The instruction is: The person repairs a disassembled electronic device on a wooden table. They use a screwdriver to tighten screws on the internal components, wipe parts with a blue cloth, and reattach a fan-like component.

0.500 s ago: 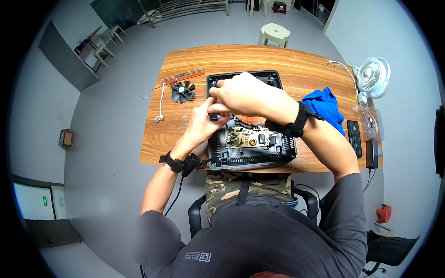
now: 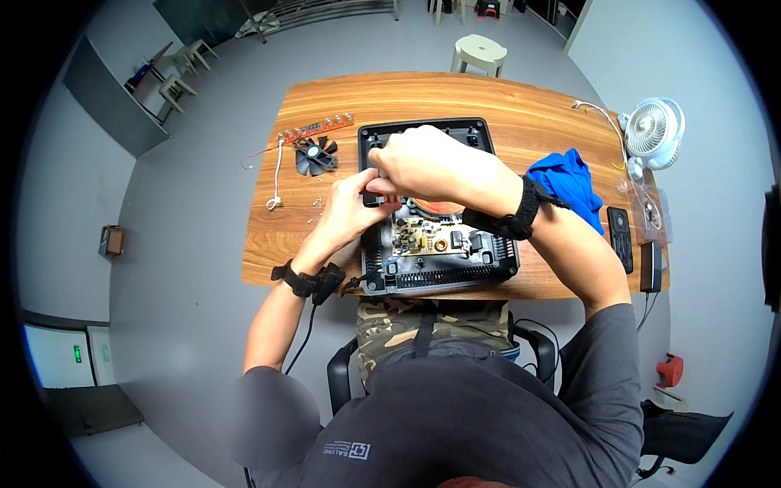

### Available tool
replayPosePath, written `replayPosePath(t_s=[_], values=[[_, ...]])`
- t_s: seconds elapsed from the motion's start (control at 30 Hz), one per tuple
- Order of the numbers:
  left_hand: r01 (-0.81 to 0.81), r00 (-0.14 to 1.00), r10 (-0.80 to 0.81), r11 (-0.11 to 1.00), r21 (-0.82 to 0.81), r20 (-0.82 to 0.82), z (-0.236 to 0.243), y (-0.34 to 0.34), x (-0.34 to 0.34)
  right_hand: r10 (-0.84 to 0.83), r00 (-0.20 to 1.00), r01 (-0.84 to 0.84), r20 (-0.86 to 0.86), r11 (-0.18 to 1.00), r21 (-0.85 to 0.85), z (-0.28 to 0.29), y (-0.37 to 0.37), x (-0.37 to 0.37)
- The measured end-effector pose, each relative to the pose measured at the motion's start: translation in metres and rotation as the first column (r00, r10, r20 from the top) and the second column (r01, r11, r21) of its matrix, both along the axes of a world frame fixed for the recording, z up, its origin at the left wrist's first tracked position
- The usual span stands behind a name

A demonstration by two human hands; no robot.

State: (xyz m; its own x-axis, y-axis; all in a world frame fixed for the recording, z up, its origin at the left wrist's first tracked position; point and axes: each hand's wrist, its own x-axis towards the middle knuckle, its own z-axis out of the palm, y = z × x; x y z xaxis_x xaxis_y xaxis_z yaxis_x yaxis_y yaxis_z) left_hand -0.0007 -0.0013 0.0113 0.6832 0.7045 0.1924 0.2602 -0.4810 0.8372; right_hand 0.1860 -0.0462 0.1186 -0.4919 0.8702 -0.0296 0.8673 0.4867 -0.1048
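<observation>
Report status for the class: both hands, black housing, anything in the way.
Left hand and right hand close together over left side of black housing, grip unclear. Housing open, circuit board exposed. Right arm partly hides coppery coil.

Both hands meet over the open black casing [image 2: 447, 282]: here's the right hand [image 2: 416, 165], curled above it, and the left hand [image 2: 351, 210] in close, just below and left; whatever they grip is hidden. Nearer the person, the circuit board [image 2: 427, 237] lies in the casing, the copper-coloured coil [image 2: 439, 209] peeking out just beyond it. Over to the left on the worktop [image 2: 264, 252], a black fan [image 2: 315, 156] sits beside an orange strip [image 2: 317, 128], small pale bits [image 2: 317, 202] scattered nearby. Across on the right, a crumpled blue cloth [image 2: 567, 180]!
</observation>
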Motion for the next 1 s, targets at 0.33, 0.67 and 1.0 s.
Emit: replayPosePath(t_s=[0.33, 0.67, 1.0], values=[[0.045, 0.996, -0.05, 0.997, -0.069, -0.071, 0.013, 0.002, -0.002, 0.186, 0.958, -0.192, -0.218, 0.981, -0.006, 0.0, 0.003, 0.011], [-0.028, 0.999, 0.025, 0.994, -0.102, -0.032, 0.021, -0.008, 0.007, 0.042, 0.972, -0.081, -0.233, 0.984, -0.159, 0.001, 0.006, 0.008], [0.007, 0.993, -0.024, 0.989, -0.149, -0.112, 0.017, -0.002, 0.006, 0.092, 0.981, -0.096, -0.17, 0.995, -0.013, -0.017, -0.004, 0.009]])
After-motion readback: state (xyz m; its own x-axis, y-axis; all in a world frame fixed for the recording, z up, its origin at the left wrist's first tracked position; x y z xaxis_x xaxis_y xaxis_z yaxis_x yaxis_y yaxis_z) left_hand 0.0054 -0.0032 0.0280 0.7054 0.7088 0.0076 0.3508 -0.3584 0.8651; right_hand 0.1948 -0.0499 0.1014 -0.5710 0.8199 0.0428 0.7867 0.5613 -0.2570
